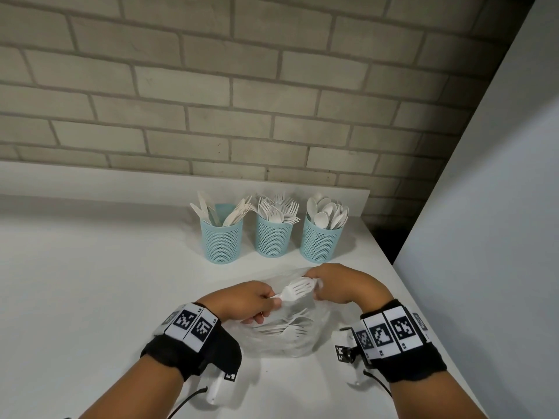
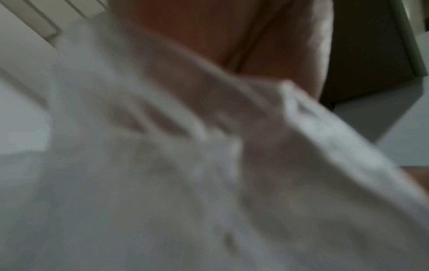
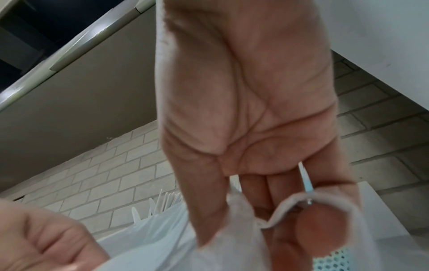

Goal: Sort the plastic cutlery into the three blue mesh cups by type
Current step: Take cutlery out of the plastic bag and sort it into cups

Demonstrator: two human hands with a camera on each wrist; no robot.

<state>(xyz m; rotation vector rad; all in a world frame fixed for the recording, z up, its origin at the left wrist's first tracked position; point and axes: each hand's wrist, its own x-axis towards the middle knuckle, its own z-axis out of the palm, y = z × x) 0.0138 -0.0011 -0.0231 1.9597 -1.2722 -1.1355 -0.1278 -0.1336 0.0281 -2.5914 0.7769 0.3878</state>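
Three blue mesh cups stand in a row at the back of the white counter: the left cup [image 1: 222,242] holds knives, the middle cup [image 1: 273,239] forks, the right cup [image 1: 320,243] spoons. In front of them lies a clear plastic bag [image 1: 284,334] with more white forks inside. My left hand [image 1: 248,300] grips a bunch of white forks [image 1: 295,290] by the handles, tines pointing right, at the bag's mouth. My right hand [image 1: 335,282] pinches the bag's upper edge [image 3: 285,210]. The left wrist view is a blur of bag plastic [image 2: 209,165].
A brick wall [image 1: 242,86] rises behind a low white ledge [image 1: 181,186] at the counter's back. A white panel [image 1: 490,207] stands to the right, past the counter's slanted right edge [image 1: 402,288]. Bare counter [image 1: 90,282] spreads to the left.
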